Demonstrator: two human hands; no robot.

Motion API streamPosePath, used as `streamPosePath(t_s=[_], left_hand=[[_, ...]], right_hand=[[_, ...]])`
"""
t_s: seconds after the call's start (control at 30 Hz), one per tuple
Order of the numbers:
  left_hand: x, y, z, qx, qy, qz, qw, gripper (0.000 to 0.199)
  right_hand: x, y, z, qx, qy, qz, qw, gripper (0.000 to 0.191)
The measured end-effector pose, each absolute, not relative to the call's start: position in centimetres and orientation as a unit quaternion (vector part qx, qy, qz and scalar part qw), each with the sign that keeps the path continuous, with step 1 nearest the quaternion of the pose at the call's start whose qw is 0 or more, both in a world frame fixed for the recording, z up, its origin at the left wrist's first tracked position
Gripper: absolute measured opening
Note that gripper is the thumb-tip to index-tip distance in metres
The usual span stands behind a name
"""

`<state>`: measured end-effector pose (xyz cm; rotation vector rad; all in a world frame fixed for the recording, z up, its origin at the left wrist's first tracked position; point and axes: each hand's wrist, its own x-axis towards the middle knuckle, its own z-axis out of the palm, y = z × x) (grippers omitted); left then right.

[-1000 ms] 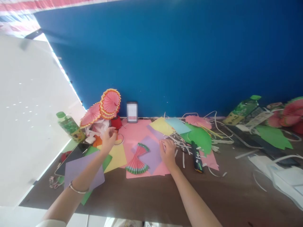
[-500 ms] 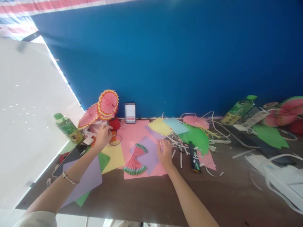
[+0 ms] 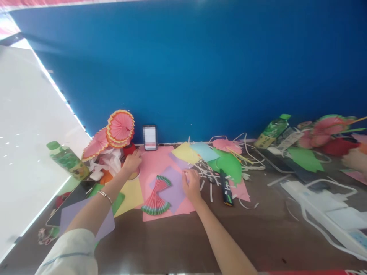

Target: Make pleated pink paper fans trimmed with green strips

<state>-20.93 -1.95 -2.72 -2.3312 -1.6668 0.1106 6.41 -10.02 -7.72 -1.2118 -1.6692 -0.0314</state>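
A pleated pink paper fan (image 3: pixel 157 196) with green edges, narrow in the middle, lies on pink (image 3: pixel 155 160) and purple paper (image 3: pixel 173 191). To its right, my right hand (image 3: pixel 192 185) rests over the purple sheet with its fingers curled; what they hold, if anything, is too small to tell. My left hand (image 3: pixel 132 162) reaches to the back left, beside a red object (image 3: pixel 129 148) and above a round ring-like item (image 3: pixel 134 173). Its fingertips are bunched and blurred. Pink and yellow paper rosettes (image 3: pixel 120 128) stand behind that hand.
A phone (image 3: pixel 150 137) leans on the blue wall. Green bottles stand left (image 3: pixel 68 160) and right (image 3: pixel 272 131). Paper strips, a black cutter (image 3: pixel 226 189), cables and a white power strip (image 3: pixel 323 214) spread rightward. Another person's hand (image 3: pixel 355 160) shows at the right edge.
The view has shifted right, so things appear further left. My left hand has moved further back towards the red object. Another person's hand has come into view at the right.
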Motion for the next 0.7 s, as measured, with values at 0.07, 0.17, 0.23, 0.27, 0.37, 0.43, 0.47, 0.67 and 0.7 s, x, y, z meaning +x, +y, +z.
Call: streamPosePath(t_s=[0.07,0.17,0.23,0.27,0.37,0.43,0.47,0.67,0.7], left_hand=[[-20.3,-1.2,-2.9,-0.802,-0.579,0.036,0.142,0.032],[-19.8,-0.8,-3.3,-0.781,-0.606,0.029,0.146,0.029],[-20.2,-1.2,-3.6,-0.756,-0.637,0.015,0.147,0.030],[-20.7,-1.5,-3.8,-0.741,-0.656,0.007,0.145,0.031],[-23.6,-2.3,-4.3,-0.686,-0.720,-0.032,0.101,0.024],[-25.7,-2.7,-4.4,-0.675,-0.733,-0.026,0.082,0.022],[-26.5,-2.7,-4.5,-0.666,-0.741,-0.030,0.081,0.023],[-26.9,-1.8,-5.0,-0.673,-0.732,-0.104,0.019,0.028],[-26.6,-1.6,-5.3,-0.670,-0.733,-0.117,0.007,0.027]], right_hand=[[6.5,-10.0,-7.8,-0.509,-0.692,-0.010,0.512,0.015],[6.5,-9.9,-8.1,-0.515,-0.688,-0.001,0.512,0.015],[6.6,-9.9,-8.3,-0.518,-0.685,0.005,0.513,0.015],[6.6,-9.9,-8.4,-0.519,-0.684,0.006,0.513,0.015],[6.4,-9.8,-8.4,-0.517,-0.689,0.010,0.508,0.014],[6.3,-9.8,-8.3,-0.513,-0.695,0.012,0.504,0.014],[6.3,-9.7,-8.2,-0.511,-0.697,0.012,0.503,0.014],[6.3,-9.6,-8.1,-0.507,-0.699,0.006,0.504,0.014],[6.3,-9.6,-8.2,-0.509,-0.698,0.007,0.504,0.014]])
